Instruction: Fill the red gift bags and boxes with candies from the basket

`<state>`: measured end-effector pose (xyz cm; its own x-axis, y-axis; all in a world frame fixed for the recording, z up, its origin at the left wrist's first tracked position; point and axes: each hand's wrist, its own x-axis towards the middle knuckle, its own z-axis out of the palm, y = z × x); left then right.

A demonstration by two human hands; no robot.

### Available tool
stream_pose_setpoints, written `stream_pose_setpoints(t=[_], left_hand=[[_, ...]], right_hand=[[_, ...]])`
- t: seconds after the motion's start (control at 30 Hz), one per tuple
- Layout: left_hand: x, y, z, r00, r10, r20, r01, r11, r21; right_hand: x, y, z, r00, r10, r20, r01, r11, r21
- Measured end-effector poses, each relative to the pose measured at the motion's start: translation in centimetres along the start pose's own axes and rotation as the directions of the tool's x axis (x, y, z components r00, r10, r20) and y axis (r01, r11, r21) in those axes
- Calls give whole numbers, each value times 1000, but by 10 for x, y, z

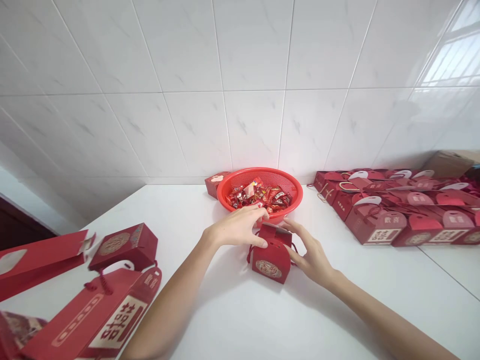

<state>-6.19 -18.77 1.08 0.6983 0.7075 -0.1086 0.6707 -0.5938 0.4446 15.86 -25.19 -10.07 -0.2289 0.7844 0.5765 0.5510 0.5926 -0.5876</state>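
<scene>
A small red gift box [270, 260] with a gold round emblem on its front stands on the white tabletop in front of me. My left hand [242, 226] reaches over its upper left, thumb on the front flap and fingers bent behind the top. From the right side my right hand [309, 252] grips the same box, with thumb and fingers on its upper flaps. A dark red cord shows at both sides of the box. Just behind it sits a red plastic basket [298, 200] holding many wrapped candies [262, 194].
Rows of similar red boxes [375, 222] stand at the right against the tiled wall. Larger red boxes [123, 245] and a red bag [112, 315] lie at the left. Another small box [213, 184] is beside the basket. A brown carton [448, 164] sits far right.
</scene>
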Motion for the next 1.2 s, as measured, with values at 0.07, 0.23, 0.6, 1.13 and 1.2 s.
stream_pose_setpoints(t=[0.07, 0.23, 0.6, 1.13, 1.2], left_hand=[[0, 3, 3, 999, -18, -51, 20, 999, 50], [-2, 9, 7, 999, 3, 43, -6, 997, 72], [3, 5, 10, 972, -68, 223, 73, 997, -16], [11, -1, 9, 965, -48, 259, 63, 997, -47], [10, -1, 10, 967, -49, 248, 60, 998, -35]], right_hand=[[-5, -1, 2, 999, -43, -17, 43, 999, 1], [-5, -2, 0, 999, -15, -50, 17, 998, 53], [7, 9, -16, 874, 432, 220, -467, 872, 143], [12, 13, -34, 776, 373, 509, -630, 506, 590], [12, 14, -39, 793, 359, 492, -610, 467, 641]])
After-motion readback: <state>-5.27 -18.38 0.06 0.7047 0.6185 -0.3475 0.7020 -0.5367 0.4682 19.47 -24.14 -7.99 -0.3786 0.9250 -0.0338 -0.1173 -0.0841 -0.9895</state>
